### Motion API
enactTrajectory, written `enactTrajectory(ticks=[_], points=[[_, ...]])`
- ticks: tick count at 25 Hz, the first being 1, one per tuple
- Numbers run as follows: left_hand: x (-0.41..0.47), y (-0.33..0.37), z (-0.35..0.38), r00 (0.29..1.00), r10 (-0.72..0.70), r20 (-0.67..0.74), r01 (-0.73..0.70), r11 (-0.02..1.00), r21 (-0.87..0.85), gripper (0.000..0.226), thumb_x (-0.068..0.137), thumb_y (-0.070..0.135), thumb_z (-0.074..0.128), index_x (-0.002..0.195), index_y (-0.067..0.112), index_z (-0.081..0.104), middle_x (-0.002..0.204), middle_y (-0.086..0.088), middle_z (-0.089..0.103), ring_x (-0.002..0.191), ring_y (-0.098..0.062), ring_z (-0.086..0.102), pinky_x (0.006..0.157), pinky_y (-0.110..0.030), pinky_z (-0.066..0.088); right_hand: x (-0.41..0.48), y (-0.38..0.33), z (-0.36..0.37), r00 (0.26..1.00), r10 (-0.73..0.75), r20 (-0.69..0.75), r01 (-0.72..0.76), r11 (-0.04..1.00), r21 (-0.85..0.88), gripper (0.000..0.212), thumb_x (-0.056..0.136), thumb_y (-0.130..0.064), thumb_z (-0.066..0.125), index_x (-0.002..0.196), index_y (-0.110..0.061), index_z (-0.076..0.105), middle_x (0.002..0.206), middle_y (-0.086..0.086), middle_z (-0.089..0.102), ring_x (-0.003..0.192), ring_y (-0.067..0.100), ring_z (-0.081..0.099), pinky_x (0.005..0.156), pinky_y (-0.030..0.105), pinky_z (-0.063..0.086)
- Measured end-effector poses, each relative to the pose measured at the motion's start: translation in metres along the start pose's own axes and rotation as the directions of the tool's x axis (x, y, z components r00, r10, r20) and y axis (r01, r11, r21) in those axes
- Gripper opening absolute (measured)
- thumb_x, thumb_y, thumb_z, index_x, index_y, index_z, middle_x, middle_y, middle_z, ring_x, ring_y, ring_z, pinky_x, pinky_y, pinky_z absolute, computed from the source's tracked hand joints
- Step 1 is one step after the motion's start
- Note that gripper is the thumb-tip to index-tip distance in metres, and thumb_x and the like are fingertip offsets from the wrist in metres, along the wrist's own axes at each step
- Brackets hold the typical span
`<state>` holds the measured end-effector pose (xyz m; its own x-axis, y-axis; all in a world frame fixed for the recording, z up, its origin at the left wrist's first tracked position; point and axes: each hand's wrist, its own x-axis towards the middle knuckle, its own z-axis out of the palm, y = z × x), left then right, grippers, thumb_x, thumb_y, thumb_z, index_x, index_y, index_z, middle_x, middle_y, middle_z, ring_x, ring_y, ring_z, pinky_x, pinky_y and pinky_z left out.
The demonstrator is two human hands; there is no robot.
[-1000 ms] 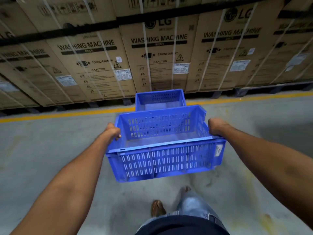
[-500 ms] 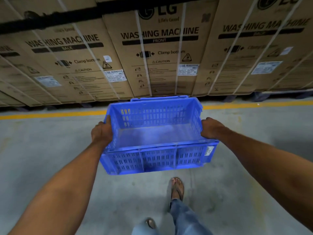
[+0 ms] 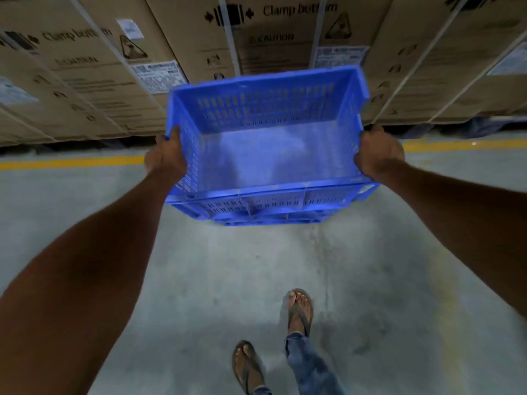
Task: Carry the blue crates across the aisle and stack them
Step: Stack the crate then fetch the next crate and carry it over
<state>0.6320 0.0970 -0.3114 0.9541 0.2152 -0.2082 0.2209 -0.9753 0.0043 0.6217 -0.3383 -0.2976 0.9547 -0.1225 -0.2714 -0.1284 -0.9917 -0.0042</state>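
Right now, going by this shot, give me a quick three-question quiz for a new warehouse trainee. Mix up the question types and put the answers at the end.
1. True or false: the blue crate being carried has goods inside it.
2. Multiple choice: what do the left hand and right hand grip? A) the crate's two end walls. B) a trolley bar. C) a broom handle.
3. Fill in the blank: the floor line running in front of the cardboard boxes is coloured ____.

Key: 1 false, the crate is empty. 2 A. 3 yellow.
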Motion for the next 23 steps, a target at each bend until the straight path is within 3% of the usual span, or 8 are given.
enactTrajectory(ticks=[3, 8, 12, 15, 17, 20, 23], points=[[0.019, -0.003, 0.030, 1.000, -0.017, 0.022, 0.018, 0.999, -0.036, 0.074, 0.090, 0.005, 0.056, 0.154, 0.024, 0.025, 0.136, -0.027, 0.042, 0.114, -0.053, 0.057, 0.094, -0.056, 0.047, 0.017, -0.006, 0.019, 0.999, -0.009, -0.036, 0.008, 1.000, -0.013, 0.035, 0.084, -0.013, 0.065, 0.117, 0.001, 0.062, 0.123, 0.026, 0.053, 0.104, 0.047, 0.062, 0.087, 0.047, 0.052], [0.027, -0.018, 0.082, 0.987, -0.004, 0.162, 0.033, 0.984, -0.177, 0.072, 0.092, 0.009, 0.054, 0.158, 0.024, 0.028, 0.143, -0.024, 0.045, 0.125, -0.044, 0.053, 0.102, -0.052, 0.047, 0.003, -0.011, 0.067, 0.996, 0.080, 0.041, -0.080, 0.997, -0.005, 0.036, 0.086, -0.012, 0.063, 0.121, -0.003, 0.059, 0.126, 0.021, 0.048, 0.108, 0.046, 0.059, 0.088, 0.048, 0.051], [0.033, -0.015, 0.078, 1.000, 0.006, -0.030, -0.014, 0.963, -0.270, 0.065, 0.090, 0.003, 0.049, 0.152, 0.023, 0.040, 0.135, -0.024, 0.051, 0.120, -0.043, 0.056, 0.100, -0.049, 0.047, 0.006, -0.012, 0.078, 0.996, 0.088, -0.006, -0.088, 0.996, -0.003, 0.036, 0.087, -0.015, 0.063, 0.120, -0.003, 0.060, 0.126, 0.022, 0.050, 0.108, 0.045, 0.060, 0.088, 0.047, 0.051], [0.045, -0.015, 0.079, 0.996, 0.034, -0.085, -0.061, 0.939, -0.338, 0.074, 0.087, 0.000, 0.047, 0.156, 0.021, 0.033, 0.140, -0.022, 0.047, 0.119, -0.042, 0.054, 0.101, -0.043, 0.043, 0.015, -0.014, 0.080, 0.995, 0.089, -0.054, -0.089, 0.996, 0.002, 0.037, 0.086, -0.017, 0.064, 0.119, -0.001, 0.061, 0.124, 0.025, 0.051, 0.107, 0.046, 0.061, 0.089, 0.049, 0.051], [0.051, -0.020, 0.089, 0.995, 0.098, 0.021, -0.088, 0.954, -0.288, 0.081, 0.087, 0.001, 0.049, 0.160, 0.018, 0.020, 0.148, -0.025, 0.035, 0.123, -0.044, 0.049, 0.106, -0.041, 0.041, 0.017, -0.018, 0.089, 0.996, 0.088, -0.032, -0.089, 0.996, -0.017, 0.044, 0.085, -0.017, 0.067, 0.123, 0.001, 0.056, 0.127, 0.027, 0.047, 0.106, 0.049, 0.059, 0.088, 0.051, 0.050], [0.053, -0.020, 0.099, 0.985, 0.054, 0.166, -0.025, 0.984, -0.175, 0.084, 0.089, 0.006, 0.054, 0.161, 0.022, 0.014, 0.152, -0.025, 0.021, 0.120, -0.049, 0.051, 0.108, -0.045, 0.042, 0.019, -0.020, 0.104, 0.994, 0.108, -0.011, -0.108, 0.994, -0.024, 0.052, 0.084, -0.019, 0.068, 0.129, -0.002, 0.050, 0.128, 0.027, 0.044, 0.105, 0.050, 0.057, 0.087, 0.052, 0.050], [0.043, -0.020, 0.088, 0.987, 0.070, 0.147, -0.050, 0.990, -0.134, 0.073, 0.093, 0.018, 0.056, 0.159, 0.024, 0.024, 0.156, -0.020, 0.021, 0.135, -0.043, 0.040, 0.110, -0.052, 0.038, 0.012, -0.024, 0.096, 0.990, 0.105, -0.099, -0.110, 0.993, -0.047, 0.050, 0.083, -0.030, 0.069, 0.125, -0.007, 0.054, 0.130, 0.022, 0.043, 0.121, 0.042, 0.045, 0.096, 0.053, 0.044]])
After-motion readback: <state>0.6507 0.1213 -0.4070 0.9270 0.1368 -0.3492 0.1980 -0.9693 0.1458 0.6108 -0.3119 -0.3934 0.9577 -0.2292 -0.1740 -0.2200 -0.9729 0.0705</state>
